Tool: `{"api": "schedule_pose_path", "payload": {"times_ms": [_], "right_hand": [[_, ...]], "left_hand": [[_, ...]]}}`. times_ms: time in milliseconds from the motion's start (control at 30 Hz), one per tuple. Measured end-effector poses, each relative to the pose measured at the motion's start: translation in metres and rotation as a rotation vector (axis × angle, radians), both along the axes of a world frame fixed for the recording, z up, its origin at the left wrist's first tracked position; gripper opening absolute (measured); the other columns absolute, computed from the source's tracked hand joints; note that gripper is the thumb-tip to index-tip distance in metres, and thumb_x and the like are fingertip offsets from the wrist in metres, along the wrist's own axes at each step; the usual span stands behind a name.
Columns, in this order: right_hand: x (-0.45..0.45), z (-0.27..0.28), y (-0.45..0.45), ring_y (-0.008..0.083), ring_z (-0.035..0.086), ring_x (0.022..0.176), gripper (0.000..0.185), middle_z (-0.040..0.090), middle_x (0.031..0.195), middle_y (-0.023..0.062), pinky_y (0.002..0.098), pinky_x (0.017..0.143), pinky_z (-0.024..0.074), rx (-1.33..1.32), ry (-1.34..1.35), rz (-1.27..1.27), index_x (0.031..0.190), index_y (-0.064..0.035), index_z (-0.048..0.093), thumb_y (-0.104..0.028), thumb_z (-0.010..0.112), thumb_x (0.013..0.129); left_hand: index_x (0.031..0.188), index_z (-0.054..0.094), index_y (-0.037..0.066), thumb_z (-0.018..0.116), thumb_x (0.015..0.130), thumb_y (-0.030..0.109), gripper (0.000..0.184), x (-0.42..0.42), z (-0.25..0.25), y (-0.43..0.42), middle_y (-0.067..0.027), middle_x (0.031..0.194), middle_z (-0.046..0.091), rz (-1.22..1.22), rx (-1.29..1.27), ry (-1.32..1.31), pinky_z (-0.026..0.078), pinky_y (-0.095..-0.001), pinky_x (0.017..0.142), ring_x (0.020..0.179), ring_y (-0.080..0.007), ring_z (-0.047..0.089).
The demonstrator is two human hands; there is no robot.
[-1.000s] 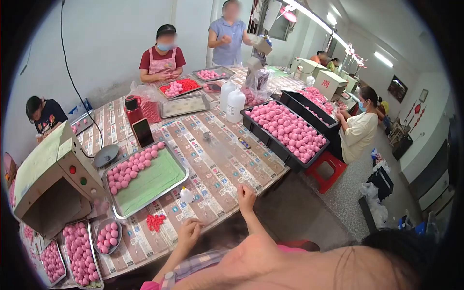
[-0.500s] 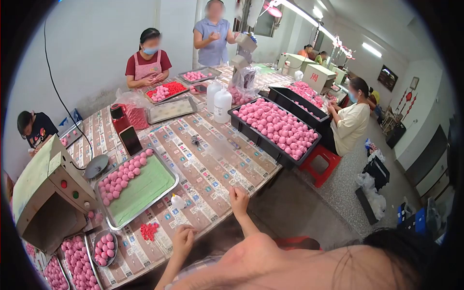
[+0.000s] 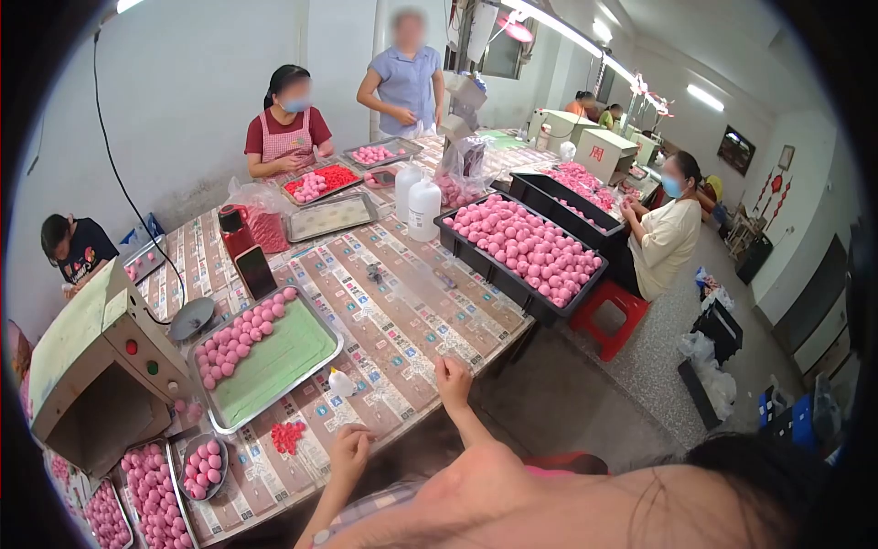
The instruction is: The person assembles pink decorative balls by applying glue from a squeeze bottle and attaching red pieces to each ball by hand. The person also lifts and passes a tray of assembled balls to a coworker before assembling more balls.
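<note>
My left hand (image 3: 350, 451) is at the table's near edge, its fingers curled in, beside a small pile of red pieces (image 3: 287, 437). My right hand (image 3: 453, 381) is further right along the same edge, its fingers closed. Whether either hand holds something small is hidden. A small white bottle with a yellow tip (image 3: 340, 382) stands just beyond my left hand. Behind it lies a metal tray (image 3: 337, 340) with a green lining and rows of pink balls (image 3: 240, 335). A dark dish of pink balls (image 3: 202, 467) sits to the left.
A beige box-shaped machine (image 3: 108, 352) stands at left, near a phone (image 3: 255, 274). Black crates, one heaped with pink balls (image 3: 526, 242), and white bottles (image 3: 423, 209) are across the table. Several people are around the tables. A red stool (image 3: 608, 320) is at right.
The standing person across the table has lowered their raised hands to waist height. The view has shifted slightly. My own hands have barely moved.
</note>
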State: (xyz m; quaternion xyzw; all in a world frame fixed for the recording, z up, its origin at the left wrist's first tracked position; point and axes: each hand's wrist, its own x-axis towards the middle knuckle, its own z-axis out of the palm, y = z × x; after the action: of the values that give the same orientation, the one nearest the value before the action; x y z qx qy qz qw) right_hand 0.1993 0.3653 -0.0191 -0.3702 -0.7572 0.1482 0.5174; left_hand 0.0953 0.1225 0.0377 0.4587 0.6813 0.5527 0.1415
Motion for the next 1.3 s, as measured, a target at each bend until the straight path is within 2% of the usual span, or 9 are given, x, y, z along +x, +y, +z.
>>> {"api": "schedule_pose_path", "payload": {"times_ms": [67,133,200,300,433,667,967,1300], "right_hand": [[0.000,-0.002,0.000,0.0288,0.047,0.056,0.024,0.047,0.058,0.0107,0.0367,0.051,0.0355,0.018,0.011,-0.004,0.058,-0.0030,0.047,-0.013,0.055,0.077],[0.002,-0.002,-0.002,0.0288,0.047,0.056,0.024,0.047,0.057,0.0108,0.0369,0.051,0.0352,0.005,-0.002,0.002,0.058,-0.0030,0.046,-0.014,0.055,0.077],[0.001,0.000,-0.002,0.0288,0.047,0.056,0.025,0.046,0.057,0.0109,0.0371,0.051,0.0350,-0.006,-0.004,0.004,0.058,-0.0030,0.046,-0.014,0.055,0.078],[0.001,0.003,-0.002,0.0289,0.047,0.056,0.025,0.046,0.057,0.0110,0.0373,0.051,0.0350,-0.012,-0.002,0.000,0.058,-0.0030,0.046,-0.014,0.055,0.078],[0.001,0.002,-0.001,0.0296,0.047,0.055,0.027,0.045,0.056,0.0113,0.0386,0.050,0.0346,-0.007,0.021,0.012,0.056,-0.0036,0.043,-0.015,0.054,0.078],[0.000,0.001,-0.001,0.0303,0.046,0.055,0.029,0.044,0.056,0.0116,0.0395,0.050,0.0336,0.042,0.046,0.017,0.056,-0.0032,0.039,-0.014,0.054,0.078],[0.002,0.003,-0.002,0.0297,0.046,0.057,0.024,0.044,0.055,0.0111,0.0377,0.053,0.0355,0.009,0.034,0.024,0.057,-0.0028,0.044,-0.012,0.055,0.077],[0.002,0.010,-0.004,0.0294,0.045,0.055,0.025,0.043,0.055,0.0107,0.0378,0.051,0.0340,-0.003,0.074,0.045,0.057,-0.0030,0.042,-0.010,0.056,0.076]], "left_hand": [[0.075,0.064,0.003,0.048,0.077,0.006,0.016,-0.007,-0.032,0.003,-0.0086,0.082,0.056,-0.015,0.028,-0.056,0.043,-0.0281,0.065,0.074,-0.0197,0.054],[0.075,0.064,0.003,0.048,0.077,0.006,0.016,-0.008,-0.040,0.003,-0.0086,0.082,0.056,-0.026,0.039,-0.041,0.043,-0.0280,0.064,0.073,-0.0195,0.054],[0.075,0.064,0.003,0.048,0.077,0.006,0.016,-0.009,-0.033,0.003,-0.0087,0.083,0.056,-0.031,0.042,0.051,0.043,-0.0278,0.064,0.073,-0.0194,0.054],[0.076,0.064,0.003,0.048,0.077,0.006,0.016,-0.009,-0.034,0.004,-0.0089,0.083,0.056,-0.015,-0.024,-0.035,0.043,-0.0279,0.065,0.074,-0.0197,0.054],[0.075,0.063,0.002,0.048,0.077,0.006,0.016,-0.010,-0.044,0.003,-0.0092,0.082,0.056,-0.008,-0.031,-0.022,0.043,-0.0281,0.065,0.074,-0.0204,0.054],[0.075,0.063,0.002,0.048,0.076,0.006,0.016,-0.004,-0.029,0.004,-0.0094,0.082,0.056,0.026,-0.029,-0.023,0.042,-0.0284,0.066,0.075,-0.0208,0.054],[0.076,0.063,0.001,0.047,0.077,0.004,0.016,-0.006,-0.033,0.007,-0.0094,0.082,0.056,0.014,-0.059,-0.051,0.042,-0.0277,0.065,0.073,-0.0196,0.054],[0.076,0.063,0.001,0.047,0.076,0.004,0.016,-0.003,-0.034,0.009,-0.0085,0.081,0.055,0.049,-0.062,-0.022,0.042,-0.0269,0.063,0.072,-0.0184,0.053]]}}
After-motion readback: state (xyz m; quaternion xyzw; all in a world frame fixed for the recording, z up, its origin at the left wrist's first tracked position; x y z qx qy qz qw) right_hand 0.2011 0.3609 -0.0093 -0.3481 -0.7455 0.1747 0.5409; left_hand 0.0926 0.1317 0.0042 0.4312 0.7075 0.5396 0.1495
